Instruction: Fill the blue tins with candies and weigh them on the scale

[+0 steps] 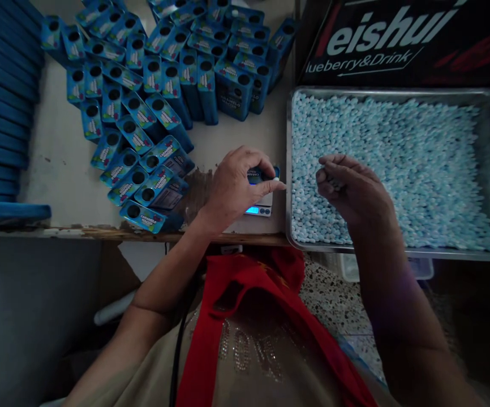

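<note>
My left hand (240, 183) curves over a small blue box (264, 171) with caramelo lettering, which stands on a little digital scale (264, 204) with a lit display. A small white candy (276, 179) shows between the thumb and forefinger of that hand; the other fingers are partly hidden. Over the left part of a metal tray (289, 169) full of pale blue candies (423, 175), my right hand (351, 186) is closed with its fingertips bunched round a few candies (334, 182).
Many blue boxes (137, 133) with round dark openings stand in rows on the worn table (67, 186). More blue packs (1, 107) are stacked at far left. Behind the tray is a black printed carton (376, 45). A red apron (202, 339) hangs below the table edge.
</note>
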`<action>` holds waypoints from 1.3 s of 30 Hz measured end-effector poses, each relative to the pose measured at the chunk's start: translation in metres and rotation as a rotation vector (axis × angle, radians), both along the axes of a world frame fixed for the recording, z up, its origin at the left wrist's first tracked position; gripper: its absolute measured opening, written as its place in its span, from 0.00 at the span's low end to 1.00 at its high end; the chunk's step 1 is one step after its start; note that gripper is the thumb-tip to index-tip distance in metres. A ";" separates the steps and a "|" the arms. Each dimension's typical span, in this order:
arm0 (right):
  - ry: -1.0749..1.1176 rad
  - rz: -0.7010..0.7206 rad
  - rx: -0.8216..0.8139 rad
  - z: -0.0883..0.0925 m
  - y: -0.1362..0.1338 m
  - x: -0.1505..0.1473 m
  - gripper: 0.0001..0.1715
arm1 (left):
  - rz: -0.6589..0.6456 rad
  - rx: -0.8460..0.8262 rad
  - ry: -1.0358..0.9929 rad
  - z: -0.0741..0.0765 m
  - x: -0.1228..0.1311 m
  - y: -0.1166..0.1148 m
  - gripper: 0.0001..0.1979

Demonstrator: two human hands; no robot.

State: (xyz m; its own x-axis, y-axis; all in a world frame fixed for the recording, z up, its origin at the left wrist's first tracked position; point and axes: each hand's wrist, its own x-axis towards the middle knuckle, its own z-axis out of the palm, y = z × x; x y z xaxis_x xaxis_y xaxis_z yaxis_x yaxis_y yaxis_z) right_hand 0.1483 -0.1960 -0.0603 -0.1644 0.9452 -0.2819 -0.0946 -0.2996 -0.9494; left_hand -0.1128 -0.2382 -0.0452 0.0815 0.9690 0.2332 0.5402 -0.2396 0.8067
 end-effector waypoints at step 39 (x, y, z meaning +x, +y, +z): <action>-1.116 -0.161 1.059 -0.067 0.009 0.039 0.13 | -0.333 0.142 0.786 0.028 -0.028 0.008 0.47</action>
